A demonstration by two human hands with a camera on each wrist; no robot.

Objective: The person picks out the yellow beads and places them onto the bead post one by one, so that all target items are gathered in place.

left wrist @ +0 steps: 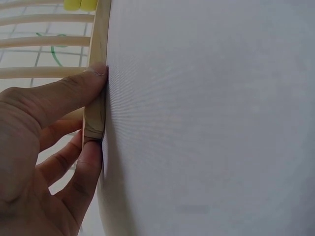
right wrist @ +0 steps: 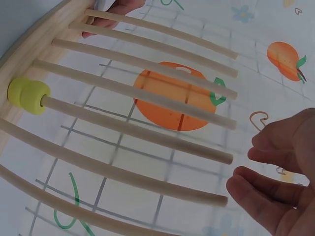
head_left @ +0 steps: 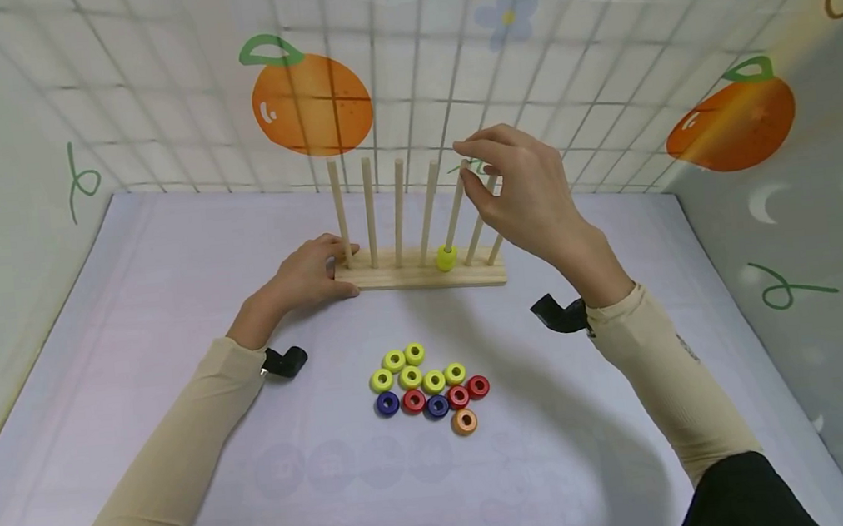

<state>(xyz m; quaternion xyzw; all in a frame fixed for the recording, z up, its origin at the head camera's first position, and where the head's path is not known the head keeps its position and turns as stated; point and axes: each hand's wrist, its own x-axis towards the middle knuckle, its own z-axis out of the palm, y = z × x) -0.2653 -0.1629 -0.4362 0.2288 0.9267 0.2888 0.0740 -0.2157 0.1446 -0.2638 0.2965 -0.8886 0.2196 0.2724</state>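
Observation:
A wooden base [head_left: 423, 276] carries several upright pegs; two yellow beads [head_left: 447, 258] sit stacked at the foot of one peg, and the same beads [right wrist: 29, 95] show in the right wrist view. The left hand [head_left: 310, 274] grips the base's left end, thumb along the front side and fingers around the end, as the left wrist view shows on the hand [left wrist: 54, 132]. The right hand [head_left: 524, 191] is at the top of the beaded peg, thumb and fingers apart; in the right wrist view this hand [right wrist: 280, 172] holds nothing, just off the peg tip.
In front of the base lie loose rings: several yellow ones [head_left: 411, 377], red ones [head_left: 414, 401], two blue ones [head_left: 387, 404] and an orange one [head_left: 465, 422]. A white patterned cloth with a grid [head_left: 412, 72] stands behind the base.

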